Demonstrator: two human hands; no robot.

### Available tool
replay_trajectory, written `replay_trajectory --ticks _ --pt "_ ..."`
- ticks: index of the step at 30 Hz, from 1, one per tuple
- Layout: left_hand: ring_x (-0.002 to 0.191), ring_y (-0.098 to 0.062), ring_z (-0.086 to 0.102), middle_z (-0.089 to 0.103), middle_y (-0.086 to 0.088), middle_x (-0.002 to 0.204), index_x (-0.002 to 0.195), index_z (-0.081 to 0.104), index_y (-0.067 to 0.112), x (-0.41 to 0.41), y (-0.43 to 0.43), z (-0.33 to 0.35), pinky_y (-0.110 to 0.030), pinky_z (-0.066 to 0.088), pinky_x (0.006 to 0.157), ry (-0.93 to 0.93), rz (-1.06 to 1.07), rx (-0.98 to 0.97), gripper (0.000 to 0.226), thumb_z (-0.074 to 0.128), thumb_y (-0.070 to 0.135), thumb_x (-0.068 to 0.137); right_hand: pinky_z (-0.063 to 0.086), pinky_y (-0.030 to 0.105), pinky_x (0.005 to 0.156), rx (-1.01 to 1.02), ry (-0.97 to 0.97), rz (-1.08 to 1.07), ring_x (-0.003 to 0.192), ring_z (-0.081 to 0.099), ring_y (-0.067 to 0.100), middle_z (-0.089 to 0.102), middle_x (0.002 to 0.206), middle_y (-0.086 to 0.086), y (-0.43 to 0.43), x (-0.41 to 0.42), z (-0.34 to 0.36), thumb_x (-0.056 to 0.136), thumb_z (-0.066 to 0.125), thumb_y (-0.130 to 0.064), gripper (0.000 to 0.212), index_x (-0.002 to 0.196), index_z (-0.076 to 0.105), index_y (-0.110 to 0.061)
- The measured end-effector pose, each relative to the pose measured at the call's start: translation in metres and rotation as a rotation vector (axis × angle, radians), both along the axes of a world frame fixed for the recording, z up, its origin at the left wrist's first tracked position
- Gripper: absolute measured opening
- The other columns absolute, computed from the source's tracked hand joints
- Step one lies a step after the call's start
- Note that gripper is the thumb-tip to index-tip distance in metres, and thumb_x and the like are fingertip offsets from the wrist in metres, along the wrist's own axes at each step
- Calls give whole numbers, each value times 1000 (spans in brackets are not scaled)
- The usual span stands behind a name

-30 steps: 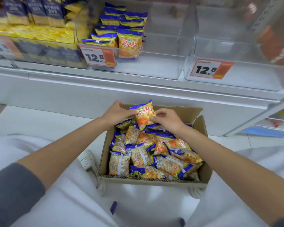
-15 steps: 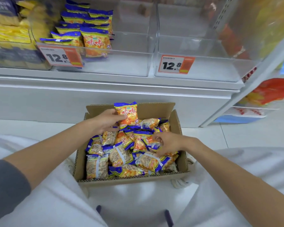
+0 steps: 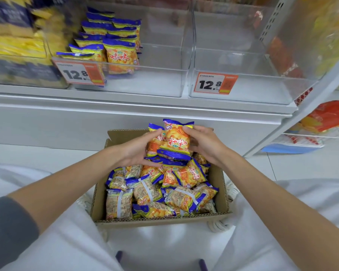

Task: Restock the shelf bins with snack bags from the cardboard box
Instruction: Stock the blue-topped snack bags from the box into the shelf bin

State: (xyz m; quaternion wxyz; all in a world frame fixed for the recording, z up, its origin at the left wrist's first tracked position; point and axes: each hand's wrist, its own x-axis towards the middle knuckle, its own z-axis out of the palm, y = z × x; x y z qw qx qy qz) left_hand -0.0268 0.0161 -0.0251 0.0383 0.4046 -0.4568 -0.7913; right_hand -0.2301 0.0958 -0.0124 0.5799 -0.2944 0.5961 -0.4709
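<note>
Far up and left of the left hand (image 3: 135,151), the yellow packs (image 3: 14,42) are smeared by blur and run off the frame's edge, so their print is unreadable. The front snack bag (image 3: 175,141) covers most of a second bag (image 3: 153,142) and, apart from the thumb, the fingers of the right hand (image 3: 205,145). Out past the right hand, an orange packet (image 3: 329,116), perhaps another snack, is cut by the edge.
</note>
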Motion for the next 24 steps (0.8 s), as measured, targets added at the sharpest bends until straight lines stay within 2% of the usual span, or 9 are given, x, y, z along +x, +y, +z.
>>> replay_trajectory --ticks 3,6,10,11,13,15,18,21,24 --pt "123 -19 57 55 -1 139 143 36 30 -4 4 5 -46 56 86 41 25 -14 85 74 58 73 57 35 86 -6 -82 -51 98 68 23 70 106 14 -5 8 3 94 61 -22 26 111 63 -3" --pt "116 -17 62 65 -3 127 137 43 20 -8 5 14 -42 58 84 99 144 -46 72 66 52 75 58 37 85 -23 -285 -173 100 68 25 70 106 16 -11 12 9 93 62 -15 22 108 59 1" --pt "115 -19 62 59 -4 131 136 37 18 -7 1 20 -35 59 81 111 282 -138 80 74 39 68 59 34 74 -52 -393 -212 87 70 21 67 102 16 -17 20 16 93 57 -1 14 106 54 -4" --pt "113 -19 63 59 -4 130 135 37 19 -7 0 19 -35 59 80 91 316 -175 78 75 37 69 58 36 76 -58 -334 -172 88 69 22 65 106 17 -18 21 17 92 57 2 27 115 50 -8" --pt "107 -17 66 61 -2 127 134 39 20 -5 -3 18 -33 59 76 51 354 -239 69 73 36 76 58 40 80 -100 -31 -38 95 66 20 61 118 10 -20 20 16 87 61 6 64 137 39 -26" --pt "104 -15 66 62 1 123 132 39 24 -2 -5 18 -33 58 76 21 354 -284 67 73 38 76 58 37 80 -163 238 114 100 64 10 52 128 -3 -21 18 19 84 64 8 80 139 38 -45" --pt "103 -16 67 63 2 120 131 39 25 0 -8 20 -39 57 85 47 356 -299 76 74 44 66 55 28 81 -230 451 236 103 61 11 57 126 4 -22 17 21 84 70 -2 49 111 62 -43" --pt "100 -7 64 61 8 114 126 40 25 1 -7 26 -34 57 83 116 397 -309 62 69 39 74 51 29 81 -223 505 81 98 63 18 67 108 4 -25 19 16 80 78 -15 22 97 67 -26" --pt "108 -11 65 61 4 122 131 39 23 2 -9 27 -36 58 87 146 377 -298 76 75 40 66 54 30 82 -211 446 -27 91 66 12 67 99 -2 -27 25 13 80 78 -23 29 99 62 -10"
